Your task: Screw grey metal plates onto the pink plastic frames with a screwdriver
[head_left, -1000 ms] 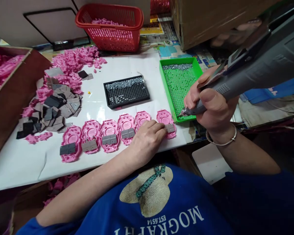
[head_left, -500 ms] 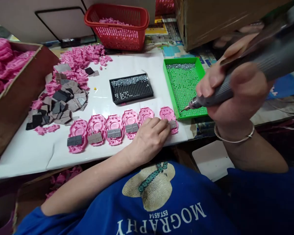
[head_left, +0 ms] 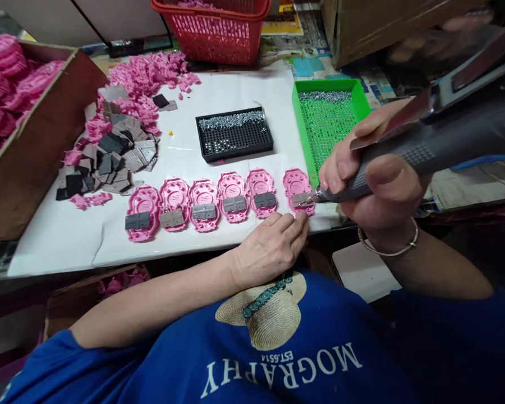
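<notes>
In the head view my right hand [head_left: 376, 182] is wrapped around a dark grey electric screwdriver [head_left: 429, 148]. Its bit rests at the grey plate [head_left: 296, 198] on the rightmost pink plastic shell [head_left: 296, 178]. Whether a screw sits under the bit is too small to tell. My left hand [head_left: 271, 245] has its fingers curled together and steadies that shell at its near edge; the fingertips are partly hidden. To the left several more pink shells [head_left: 204, 189] stand in a row, each with a grey or dark plate across its lower part.
A black perforated tray [head_left: 238, 155] and a green tray [head_left: 302, 126] hold small screws. Loose plates [head_left: 113, 143] and small pink parts [head_left: 138, 73] lie heaped at left. A red basket [head_left: 219, 47] stands behind; a box of pink shells [head_left: 37, 146] is far left.
The screwdriver has moved left, from the green tray to the rightmost shell's plate. My left hand has shifted right and down, uncovering the neighbouring shell. The camera view has tilted slightly.
</notes>
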The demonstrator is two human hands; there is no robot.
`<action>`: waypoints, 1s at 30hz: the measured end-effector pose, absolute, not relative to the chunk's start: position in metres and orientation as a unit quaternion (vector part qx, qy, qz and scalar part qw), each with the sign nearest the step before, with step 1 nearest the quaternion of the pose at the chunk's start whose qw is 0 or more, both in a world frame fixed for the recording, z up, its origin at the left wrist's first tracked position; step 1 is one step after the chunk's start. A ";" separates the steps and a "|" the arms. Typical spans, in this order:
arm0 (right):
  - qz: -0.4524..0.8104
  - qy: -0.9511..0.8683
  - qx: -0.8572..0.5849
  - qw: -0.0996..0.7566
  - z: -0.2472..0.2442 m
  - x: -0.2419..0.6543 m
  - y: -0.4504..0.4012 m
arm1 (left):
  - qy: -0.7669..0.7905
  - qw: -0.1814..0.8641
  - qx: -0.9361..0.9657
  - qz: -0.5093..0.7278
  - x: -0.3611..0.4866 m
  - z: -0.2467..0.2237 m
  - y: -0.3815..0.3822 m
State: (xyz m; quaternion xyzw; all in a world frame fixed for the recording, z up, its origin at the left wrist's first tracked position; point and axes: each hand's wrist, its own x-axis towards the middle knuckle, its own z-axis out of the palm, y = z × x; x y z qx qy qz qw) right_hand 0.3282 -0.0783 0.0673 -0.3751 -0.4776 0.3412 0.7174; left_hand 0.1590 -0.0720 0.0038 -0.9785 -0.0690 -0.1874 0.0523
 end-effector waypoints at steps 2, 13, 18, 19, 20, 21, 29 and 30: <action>0.345 -0.479 -0.374 0.715 0.065 0.329 -0.078 | -0.072 0.051 -0.977 -0.192 0.160 0.002 -0.072; 0.336 -0.514 -0.396 0.682 0.060 0.331 -0.078 | -0.067 0.035 -0.981 -0.176 0.162 0.003 -0.068; 0.340 -0.548 -0.381 0.662 0.057 0.331 -0.077 | -0.042 0.031 -0.987 -0.152 0.163 0.003 -0.066; 0.342 -0.549 -0.377 0.663 0.057 0.331 -0.077 | -0.042 0.031 -0.988 -0.145 0.163 0.002 -0.066; 0.346 -0.550 -0.372 0.662 0.057 0.331 -0.077 | -0.044 0.034 -0.989 -0.138 0.163 0.001 -0.066; 0.354 -0.550 -0.368 0.661 0.057 0.332 -0.076 | -0.045 0.039 -0.989 -0.136 0.163 0.000 -0.066; 0.368 -0.500 -0.359 0.697 0.081 0.337 -0.062 | -0.063 0.036 -0.987 -0.143 0.161 -0.002 -0.067; 0.348 -0.493 -0.363 0.710 0.087 0.339 -0.061 | -0.065 0.030 -0.986 -0.149 0.161 -0.001 -0.065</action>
